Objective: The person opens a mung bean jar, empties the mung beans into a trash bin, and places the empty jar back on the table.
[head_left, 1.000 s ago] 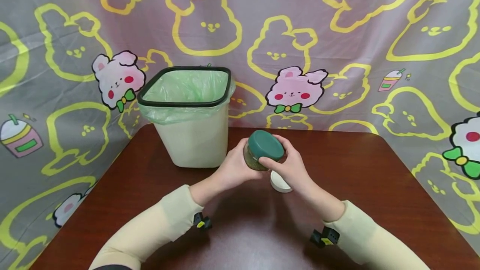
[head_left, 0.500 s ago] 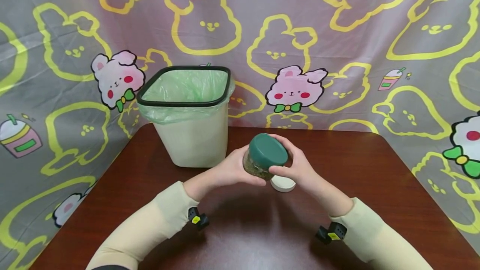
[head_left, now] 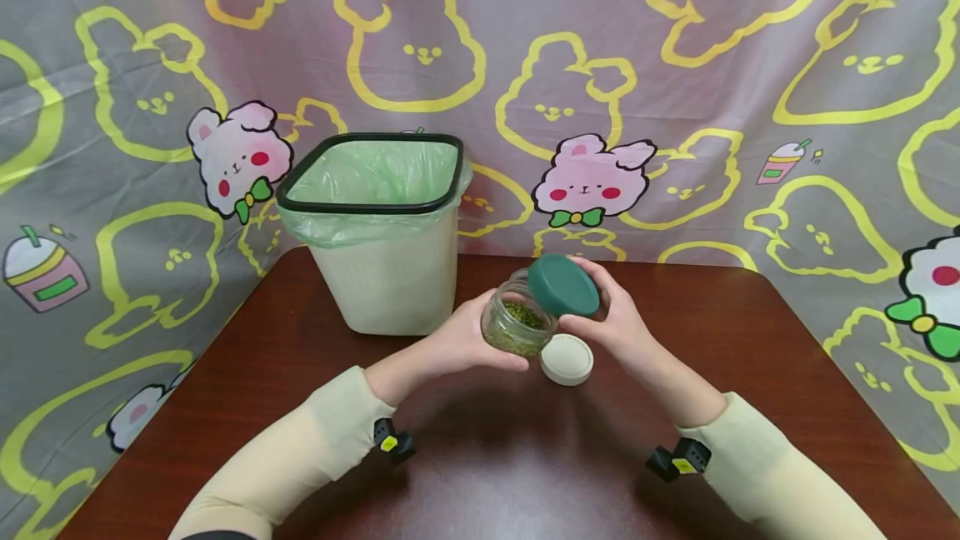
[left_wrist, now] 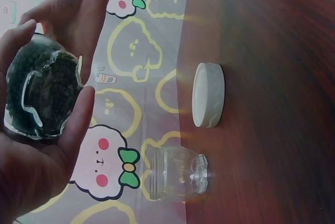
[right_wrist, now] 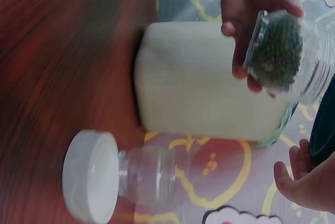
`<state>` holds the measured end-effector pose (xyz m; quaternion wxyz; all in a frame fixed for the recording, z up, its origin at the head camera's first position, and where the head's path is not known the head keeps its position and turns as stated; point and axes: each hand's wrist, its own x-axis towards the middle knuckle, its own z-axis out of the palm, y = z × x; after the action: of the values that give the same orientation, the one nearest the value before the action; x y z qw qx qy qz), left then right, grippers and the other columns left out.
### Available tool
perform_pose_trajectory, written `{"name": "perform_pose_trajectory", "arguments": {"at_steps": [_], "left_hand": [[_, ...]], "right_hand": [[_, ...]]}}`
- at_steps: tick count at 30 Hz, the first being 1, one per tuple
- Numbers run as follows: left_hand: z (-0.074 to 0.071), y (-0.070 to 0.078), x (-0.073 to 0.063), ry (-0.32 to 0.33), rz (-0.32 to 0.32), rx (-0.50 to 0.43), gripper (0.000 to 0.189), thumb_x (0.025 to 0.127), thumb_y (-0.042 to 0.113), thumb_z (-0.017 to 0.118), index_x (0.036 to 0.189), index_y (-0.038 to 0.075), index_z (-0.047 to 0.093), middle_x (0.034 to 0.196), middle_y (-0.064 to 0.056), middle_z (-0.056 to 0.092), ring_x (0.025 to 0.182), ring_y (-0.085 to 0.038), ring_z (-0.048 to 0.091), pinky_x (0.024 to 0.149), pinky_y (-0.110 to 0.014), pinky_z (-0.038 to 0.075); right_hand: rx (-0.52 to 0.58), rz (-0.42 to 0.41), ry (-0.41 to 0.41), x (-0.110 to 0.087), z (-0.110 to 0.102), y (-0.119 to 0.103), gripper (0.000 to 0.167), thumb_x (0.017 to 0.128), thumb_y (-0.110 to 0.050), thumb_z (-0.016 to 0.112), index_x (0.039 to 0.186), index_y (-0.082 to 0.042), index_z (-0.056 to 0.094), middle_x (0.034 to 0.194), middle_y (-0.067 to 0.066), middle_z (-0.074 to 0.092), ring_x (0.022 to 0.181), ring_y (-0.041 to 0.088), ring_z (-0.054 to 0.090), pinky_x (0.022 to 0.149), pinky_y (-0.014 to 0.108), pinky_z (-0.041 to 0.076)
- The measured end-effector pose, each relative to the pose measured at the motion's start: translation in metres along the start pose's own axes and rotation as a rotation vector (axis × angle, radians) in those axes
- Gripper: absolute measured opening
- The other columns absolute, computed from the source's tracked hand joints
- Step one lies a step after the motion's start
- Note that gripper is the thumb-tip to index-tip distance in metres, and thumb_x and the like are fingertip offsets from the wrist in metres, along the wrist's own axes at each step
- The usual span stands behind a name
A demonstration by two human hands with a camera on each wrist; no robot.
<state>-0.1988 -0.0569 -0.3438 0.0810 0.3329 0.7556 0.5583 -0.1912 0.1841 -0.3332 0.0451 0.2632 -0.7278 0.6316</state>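
Note:
A clear glass jar (head_left: 516,333), partly filled with small green beans (head_left: 525,315), is held above the table in my left hand (head_left: 463,338). Its mouth is uncovered and tilts to the right. My right hand (head_left: 618,325) grips a dark green lid (head_left: 564,285) by its edge, just off the jar's rim. Below them a round white lid (head_left: 567,359) lies on the table. Another clear jar (left_wrist: 180,174), with nothing visible inside, stands behind the white lid in both wrist views; the head view hides it behind my hands.
To the left at the back stands a cream waste bin (head_left: 390,273) with a black rim and a green liner bag (head_left: 375,173). The brown table (head_left: 720,332) ends against a patterned cloth (head_left: 697,190).
The green lid has come off the bean jar and moved up and right with my right hand. The jar's mouth and beans now show; my left hand stays nearly in place.

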Motion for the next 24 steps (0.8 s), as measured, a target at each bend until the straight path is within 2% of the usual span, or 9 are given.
{"name": "perform_pose_trajectory", "arguments": {"at_steps": [4, 12, 18, 24], "left_hand": [[-0.001, -0.004, -0.004, 0.071, -0.027, 0.016, 0.072, 0.068, 0.01, 0.087, 0.131, 0.011, 0.051, 0.119, -0.004, 0.059, 0.108, -0.018, 0.056, 0.092, -0.036, 0.046], [-0.004, -0.011, -0.011, 0.18, -0.055, -0.015, 0.073, 0.067, 0.008, 0.087, 0.13, 0.007, 0.05, 0.115, -0.008, 0.062, 0.105, -0.021, 0.057, 0.091, -0.037, 0.045], [-0.006, -0.013, -0.016, 0.233, -0.059, -0.049, 0.074, 0.067, 0.005, 0.087, 0.131, 0.005, 0.049, 0.114, -0.009, 0.061, 0.105, -0.022, 0.057, 0.092, -0.037, 0.045], [-0.004, -0.017, -0.019, 0.258, -0.021, -0.042, 0.071, 0.067, 0.005, 0.086, 0.129, 0.003, 0.051, 0.116, -0.011, 0.061, 0.105, -0.022, 0.058, 0.093, -0.038, 0.044]], "right_hand": [[-0.109, 0.031, 0.036, 0.0, -0.012, 0.007, 0.068, 0.085, -0.002, 0.069, 0.143, 0.001, 0.034, 0.133, 0.02, 0.045, 0.112, 0.018, 0.05, 0.088, 0.023, 0.046], [-0.49, 0.155, 0.051, -0.001, -0.046, 0.041, 0.075, 0.084, -0.027, 0.076, 0.141, -0.003, 0.032, 0.129, 0.019, 0.051, 0.114, 0.034, 0.051, 0.092, 0.05, 0.043], [-0.727, 0.212, 0.03, -0.003, -0.068, 0.061, 0.082, 0.081, -0.043, 0.076, 0.138, -0.002, 0.034, 0.124, 0.022, 0.054, 0.107, 0.037, 0.054, 0.084, 0.054, 0.045], [-0.858, 0.211, 0.022, -0.005, -0.083, 0.078, 0.084, 0.078, -0.048, 0.078, 0.135, 0.002, 0.041, 0.124, 0.021, 0.047, 0.109, 0.036, 0.046, 0.08, 0.056, 0.046]]}}
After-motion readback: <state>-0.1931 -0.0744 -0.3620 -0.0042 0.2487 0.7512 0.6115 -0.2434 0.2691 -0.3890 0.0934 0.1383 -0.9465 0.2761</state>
